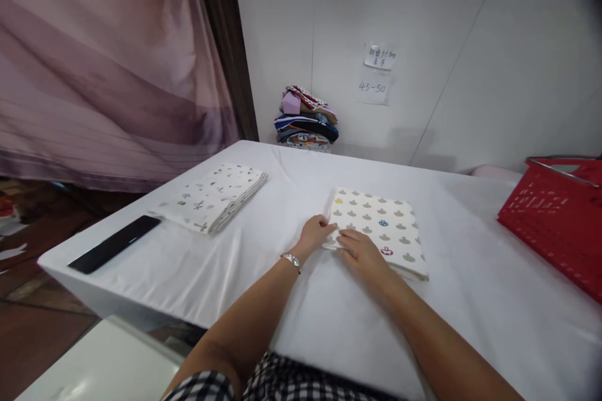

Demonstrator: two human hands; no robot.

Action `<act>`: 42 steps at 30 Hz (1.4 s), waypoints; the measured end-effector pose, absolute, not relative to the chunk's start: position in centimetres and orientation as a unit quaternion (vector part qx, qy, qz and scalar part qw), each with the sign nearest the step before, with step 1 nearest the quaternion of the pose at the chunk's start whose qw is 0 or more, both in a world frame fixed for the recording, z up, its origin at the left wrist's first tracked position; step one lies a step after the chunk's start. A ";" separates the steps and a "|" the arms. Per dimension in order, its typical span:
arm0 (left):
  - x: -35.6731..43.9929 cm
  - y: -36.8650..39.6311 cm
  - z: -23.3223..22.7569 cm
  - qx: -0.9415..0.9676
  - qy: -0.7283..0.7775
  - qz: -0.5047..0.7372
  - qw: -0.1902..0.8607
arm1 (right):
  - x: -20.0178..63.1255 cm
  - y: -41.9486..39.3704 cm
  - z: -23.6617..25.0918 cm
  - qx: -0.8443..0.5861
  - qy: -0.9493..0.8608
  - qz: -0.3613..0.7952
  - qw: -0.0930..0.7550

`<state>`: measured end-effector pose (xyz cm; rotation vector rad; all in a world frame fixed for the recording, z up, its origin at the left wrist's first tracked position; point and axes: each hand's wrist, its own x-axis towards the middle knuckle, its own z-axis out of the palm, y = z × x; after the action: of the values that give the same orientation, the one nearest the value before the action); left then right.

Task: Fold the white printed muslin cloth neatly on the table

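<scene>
A folded white cloth (392, 222) with rows of grey mushroom-like prints, plus a few in yellow, blue and pink, lies flat on the white-covered table (244, 263) in front of me. At its near left corner, my left hand (316, 233) has its fingers closed on the edge. Just to the right, my right hand (360, 252) grips the near edge, fingers on top and the thumb lower down. Both hands nearly touch each other. Further left rests a second folded cloth (221, 191), white with small grey and green prints and a striped side.
A black phone-like slab (115, 243) lies near the left table edge. The red plastic basket (559, 213) stands at the right. Behind the table's far edge rises a stack of folded fabrics (308, 122) against the wall. A pink curtain (117, 62) hangs at left.
</scene>
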<state>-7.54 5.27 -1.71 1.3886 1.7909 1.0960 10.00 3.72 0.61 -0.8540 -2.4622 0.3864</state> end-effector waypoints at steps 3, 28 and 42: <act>-7.9 5.6 -2.1 0.496 0.659 0.453 0.338 | 10.1 3.4 0.5 -0.292 -0.915 0.140 0.239; -7.7 7.5 -1.6 0.527 0.745 0.333 0.236 | 13.5 5.1 1.5 -0.424 -0.868 0.109 0.236; -6.6 13.9 -0.4 0.585 0.760 0.216 0.184 | 15.5 7.9 -1.2 -0.531 -0.835 0.053 0.133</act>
<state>-6.58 13.87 -0.39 1.6489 2.1416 0.6102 15.45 7.87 -1.22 -1.5401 -2.4235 0.1552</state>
